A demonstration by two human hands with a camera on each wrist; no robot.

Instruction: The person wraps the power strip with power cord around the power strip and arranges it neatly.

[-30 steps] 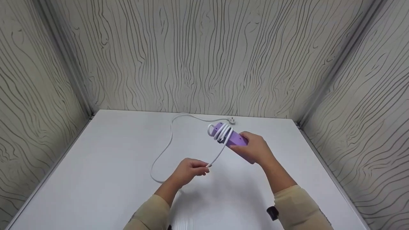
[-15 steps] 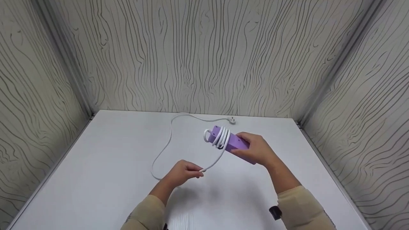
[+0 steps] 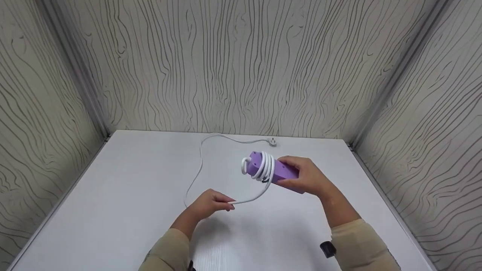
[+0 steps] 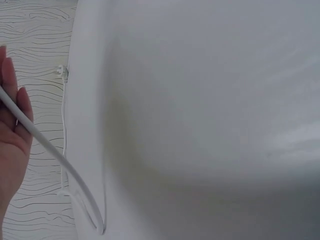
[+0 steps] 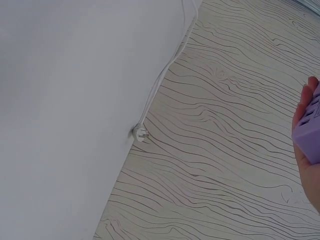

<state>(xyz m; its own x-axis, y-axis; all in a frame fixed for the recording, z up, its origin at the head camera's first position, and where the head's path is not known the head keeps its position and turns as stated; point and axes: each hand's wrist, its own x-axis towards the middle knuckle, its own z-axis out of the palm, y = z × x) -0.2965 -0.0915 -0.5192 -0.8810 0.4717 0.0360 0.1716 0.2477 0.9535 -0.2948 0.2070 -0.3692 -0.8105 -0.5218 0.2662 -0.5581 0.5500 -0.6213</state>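
Observation:
My right hand (image 3: pixel 307 177) grips a purple power strip (image 3: pixel 284 172) by its near right end, holding it tilted above the white table. Several turns of white cord (image 3: pixel 266 165) are wound round the strip's far left end. From there the cord curves down to my left hand (image 3: pixel 211 204), which pinches it between thumb and fingers. In the left wrist view the cord (image 4: pixel 55 152) runs across the fingers of the left hand (image 4: pixel 14 135). In the right wrist view the power strip (image 5: pixel 309 132) shows its socket slots, with fingers behind it.
The loose cord (image 3: pixel 201 158) lies in a long curve on the white table (image 3: pixel 131 195), ending at a plug (image 3: pixel 272 141) near the back edge. Panels with a wood-grain pattern (image 3: pixel 226 67) stand at the back and both sides.
My left hand has moved left and slightly down along with the cord, whose hanging stretch now bows more. The power strip has turned and dropped slightly in my right hand's grip.

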